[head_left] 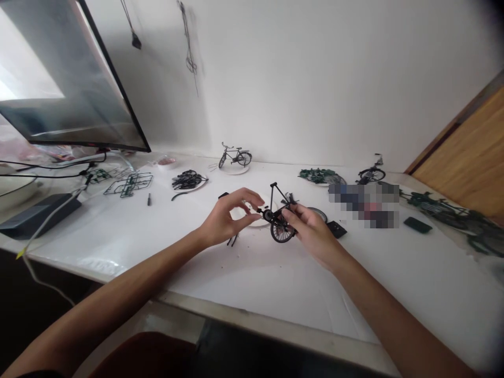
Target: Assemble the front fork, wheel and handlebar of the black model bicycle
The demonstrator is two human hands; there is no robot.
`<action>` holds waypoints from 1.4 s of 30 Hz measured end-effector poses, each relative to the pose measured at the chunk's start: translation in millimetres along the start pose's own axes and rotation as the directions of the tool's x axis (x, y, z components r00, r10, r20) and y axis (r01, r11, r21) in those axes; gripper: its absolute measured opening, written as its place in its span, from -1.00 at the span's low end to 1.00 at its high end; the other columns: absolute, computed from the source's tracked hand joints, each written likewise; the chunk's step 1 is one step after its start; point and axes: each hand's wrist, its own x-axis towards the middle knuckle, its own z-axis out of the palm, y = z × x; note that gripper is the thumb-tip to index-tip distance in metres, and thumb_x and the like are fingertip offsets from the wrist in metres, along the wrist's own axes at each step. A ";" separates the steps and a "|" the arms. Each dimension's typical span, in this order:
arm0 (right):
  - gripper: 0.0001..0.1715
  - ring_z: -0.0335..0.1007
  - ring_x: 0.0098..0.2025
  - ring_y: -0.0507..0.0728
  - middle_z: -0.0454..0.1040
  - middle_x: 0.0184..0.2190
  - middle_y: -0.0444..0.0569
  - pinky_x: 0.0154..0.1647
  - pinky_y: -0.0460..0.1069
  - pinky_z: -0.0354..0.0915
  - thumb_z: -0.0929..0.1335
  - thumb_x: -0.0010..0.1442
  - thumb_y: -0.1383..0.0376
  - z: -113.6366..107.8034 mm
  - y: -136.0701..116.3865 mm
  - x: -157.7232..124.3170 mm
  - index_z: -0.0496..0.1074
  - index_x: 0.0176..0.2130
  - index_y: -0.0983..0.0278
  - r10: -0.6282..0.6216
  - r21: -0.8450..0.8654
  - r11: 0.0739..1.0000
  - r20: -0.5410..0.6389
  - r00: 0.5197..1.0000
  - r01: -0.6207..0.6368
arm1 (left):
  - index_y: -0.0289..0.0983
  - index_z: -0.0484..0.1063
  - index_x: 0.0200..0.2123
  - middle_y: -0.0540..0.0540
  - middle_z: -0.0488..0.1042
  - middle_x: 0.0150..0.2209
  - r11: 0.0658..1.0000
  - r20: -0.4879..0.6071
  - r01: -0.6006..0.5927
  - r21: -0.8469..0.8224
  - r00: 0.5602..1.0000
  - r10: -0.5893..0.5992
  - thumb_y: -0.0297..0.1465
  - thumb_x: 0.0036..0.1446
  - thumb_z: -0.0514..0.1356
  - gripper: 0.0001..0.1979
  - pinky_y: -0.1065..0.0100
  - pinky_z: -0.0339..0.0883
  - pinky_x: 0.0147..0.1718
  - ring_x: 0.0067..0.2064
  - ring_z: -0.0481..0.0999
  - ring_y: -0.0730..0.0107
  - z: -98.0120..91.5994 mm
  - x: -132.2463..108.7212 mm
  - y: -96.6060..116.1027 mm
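In the middle of the head view, a black model bicycle (pixel 277 210) is held up above the table, partly built, with a spoked wheel (pixel 282 231) low at its right side. My right hand (pixel 309 226) is closed around its frame, thumb in front. At the bike's left end, the thumb and forefinger of my left hand (pixel 228 215) curve about a small pedal (pixel 259 211), which sits between their tips. Behind the hands lies a white plate (pixel 258 223) with small dark parts. A second wheel (pixel 318 214) shows behind my right hand, partly covered.
A finished model bicycle (pixel 236 156) stands at the back, another (pixel 372 170) farther right. Plates carry black parts (pixel 189 180) and green parts (pixel 321 176). Sprue frames (pixel 129 184) lie left, below a monitor (pixel 74 73). Dark green models (pixel 444 210) crowd the right. A blurred patch hides some objects.
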 end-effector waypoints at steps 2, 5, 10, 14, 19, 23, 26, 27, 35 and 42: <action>-0.56 0.41 -0.16 0.15 0.48 -0.21 -0.02 -0.12 0.03 0.30 0.43 0.13 -0.02 -0.2 0.1 0.2 0.42 -0.20 0.28 -0.004 -0.054 0.999 -0.042 0.999 0.002 | -0.28 0.39 -0.06 -0.23 0.46 -0.03 0.979 -0.016 -0.126 0.158 0.991 0.130 -0.36 0.17 0.30 -0.72 0.17 0.39 -0.06 0.00 0.46 0.23 1.2 1.7 0.4; -0.56 0.39 -0.16 0.16 0.46 -0.19 -0.03 -0.13 0.02 0.27 0.45 0.09 -0.01 1.8 0.5 0.0 0.39 -0.23 0.28 -0.010 -0.114 0.993 -0.072 0.997 0.001 | -0.26 0.40 -0.06 -0.21 0.51 -0.09 0.878 0.077 -0.274 0.391 0.961 0.266 -0.30 0.20 0.27 -0.72 0.16 0.31 -0.08 -0.05 0.45 0.21 5.5 3.3 1.1; -0.61 0.38 -0.09 0.17 0.45 -0.18 -0.02 -0.09 0.01 0.28 0.41 0.15 0.02 12.0 -0.6 -2.7 0.37 -0.19 0.25 -0.065 -0.126 0.990 -0.018 0.998 0.062 | -0.26 0.40 -0.10 -0.12 0.55 -0.20 0.789 0.250 -0.342 0.510 0.937 0.245 -0.31 0.32 0.14 -0.83 0.24 0.19 -0.16 -0.16 0.46 0.30 14.6 1.0 -1.0; -0.69 0.37 -0.21 0.11 0.44 -0.29 -0.09 -0.17 -0.03 0.27 0.37 0.21 0.07 18.8 -4.1 -5.5 0.38 -0.19 0.25 -0.119 -0.129 0.984 0.023 0.993 0.121 | -0.29 0.40 -0.17 -0.09 0.54 -0.25 0.852 0.203 -0.269 0.448 0.959 0.196 -0.31 0.33 0.14 -0.85 0.29 0.19 -0.17 -0.21 0.47 0.38 17.0 0.0 -5.3; -0.64 0.27 -0.38 0.06 0.33 -0.50 -0.18 -0.29 -0.04 0.20 0.31 0.28 0.08 20.1 -4.4 -6.5 0.36 -0.43 0.26 -0.128 -0.164 0.977 0.064 0.990 0.137 | -0.29 0.43 -0.24 -0.08 0.54 -0.27 0.902 0.133 -0.170 0.398 0.983 0.127 -0.28 0.28 0.19 -0.82 0.29 0.20 -0.17 -0.28 0.46 0.41 13.6 1.1 -7.1; -0.65 0.34 -0.29 0.09 0.43 -0.39 -0.12 -0.21 -0.03 0.22 0.28 0.30 0.07 18.2 -1.5 -5.7 0.42 -0.34 0.27 -0.111 -0.150 0.981 0.070 0.991 0.120 | -0.29 0.44 -0.19 -0.08 0.53 -0.27 0.925 0.134 -0.145 0.351 0.986 0.104 -0.30 0.27 0.21 -0.83 0.27 0.22 -0.14 -0.26 0.45 0.39 6.8 1.1 -3.4; -0.64 0.34 -0.28 0.08 0.44 -0.36 -0.11 -0.19 -0.03 0.22 0.27 0.31 0.06 16.0 -0.9 -5.4 0.43 -0.33 0.27 -0.101 -0.141 0.984 0.049 0.994 0.107 | -0.28 0.42 -0.16 -0.10 0.52 -0.25 0.949 0.117 -0.091 0.301 0.991 0.057 -0.33 0.30 0.17 -0.86 0.25 0.27 -0.12 -0.22 0.45 0.36 0.4 0.8 -0.3; -0.63 0.33 -0.28 0.08 0.44 -0.36 -0.12 -0.19 -0.03 0.21 0.28 0.31 0.05 15.4 -1.0 -5.3 0.43 -0.33 0.27 -0.097 -0.138 0.985 0.041 0.994 0.102 | -0.28 0.42 -0.15 -0.11 0.51 -0.24 0.956 0.108 -0.073 0.283 0.993 0.043 -0.35 0.31 0.14 -0.87 0.25 0.28 -0.13 -0.21 0.45 0.35 -1.5 0.8 0.3; -0.64 0.33 -0.29 0.09 0.44 -0.38 -0.11 -0.21 -0.01 0.21 0.28 0.30 0.05 13.5 2.8 -3.7 0.44 -0.34 0.25 -0.082 -0.106 0.991 0.032 0.996 0.085 | -0.25 0.42 0.02 -0.21 0.43 -0.06 0.958 0.215 -0.222 0.179 0.960 0.182 -0.47 0.28 0.11 -0.74 0.16 0.35 -0.02 -0.01 0.41 0.24 -1.4 1.7 4.4; -0.66 0.33 -0.26 0.11 0.45 -0.37 -0.09 -0.18 0.00 0.22 0.29 0.29 0.07 13.3 4.7 -2.4 0.44 -0.36 0.26 -0.081 -0.103 0.991 0.003 0.997 0.081 | -0.27 0.44 0.00 -0.19 0.46 -0.10 0.928 0.283 -0.266 0.263 0.940 0.189 -0.48 0.27 0.13 -0.75 0.15 0.36 -0.07 -0.06 0.40 0.24 -1.5 3.1 5.2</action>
